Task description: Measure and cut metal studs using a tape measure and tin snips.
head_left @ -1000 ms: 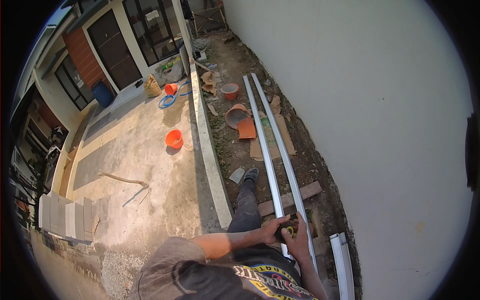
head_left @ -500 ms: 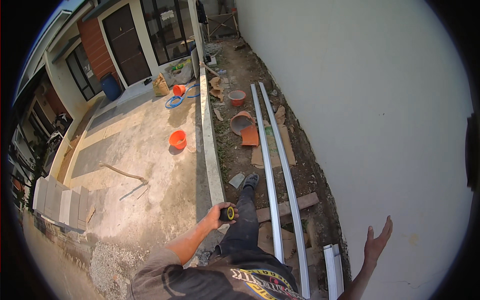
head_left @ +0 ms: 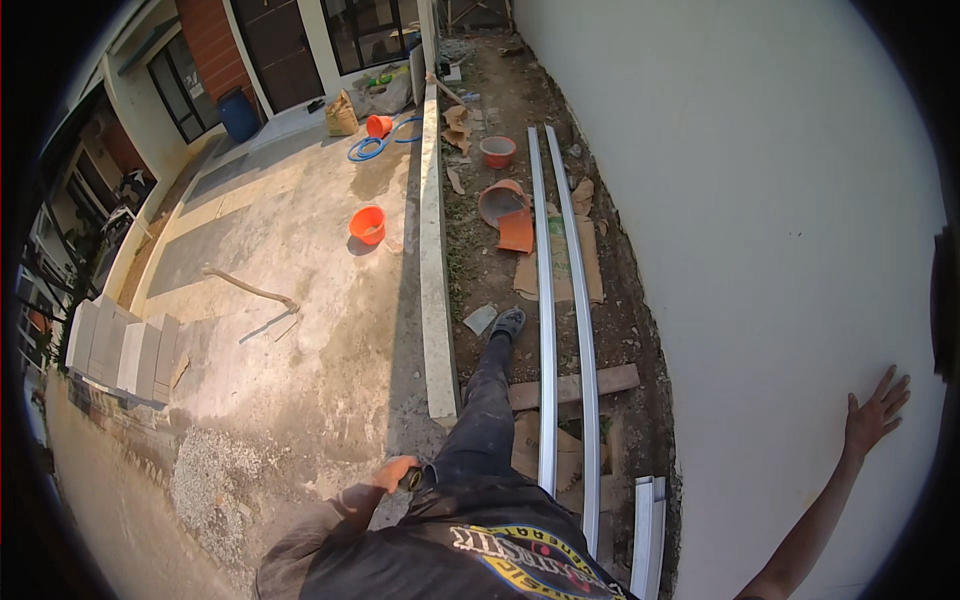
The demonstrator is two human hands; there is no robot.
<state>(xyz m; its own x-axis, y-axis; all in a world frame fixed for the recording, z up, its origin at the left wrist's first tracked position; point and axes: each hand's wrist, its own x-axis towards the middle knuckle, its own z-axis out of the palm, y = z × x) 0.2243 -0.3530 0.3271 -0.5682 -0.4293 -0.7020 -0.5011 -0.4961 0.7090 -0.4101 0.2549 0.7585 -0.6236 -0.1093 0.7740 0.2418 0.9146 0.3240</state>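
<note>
Low beside my hip, my left hand (head_left: 394,472) is closed around a small round-faced tape measure (head_left: 411,480), black with a yellow ring, partly covered by fingers and trousers. My right hand (head_left: 876,412) has its fingers spread, palm toward the pale wall (head_left: 780,300) on the right, and seems to rest against it. Two long silvery metal channels (head_left: 547,330) run lengthwise along the dirt strip just right of my leg. Shorter channel pieces (head_left: 648,535) lie nearer, by the foot of the wall.
A low concrete kerb (head_left: 434,300) divides the strip from the paved yard. A plank (head_left: 585,386) lies crosswise under the channels. Farther along are a broken orange bucket (head_left: 515,232) and an orange tub (head_left: 497,152). A hoe (head_left: 245,285) and an orange bucket (head_left: 367,225) are on the paving.
My left hand has dropped back toward my hip with the tape measure. My right hand has reached up and right, fingers spreading on the wall. The view has shifted slightly.
</note>
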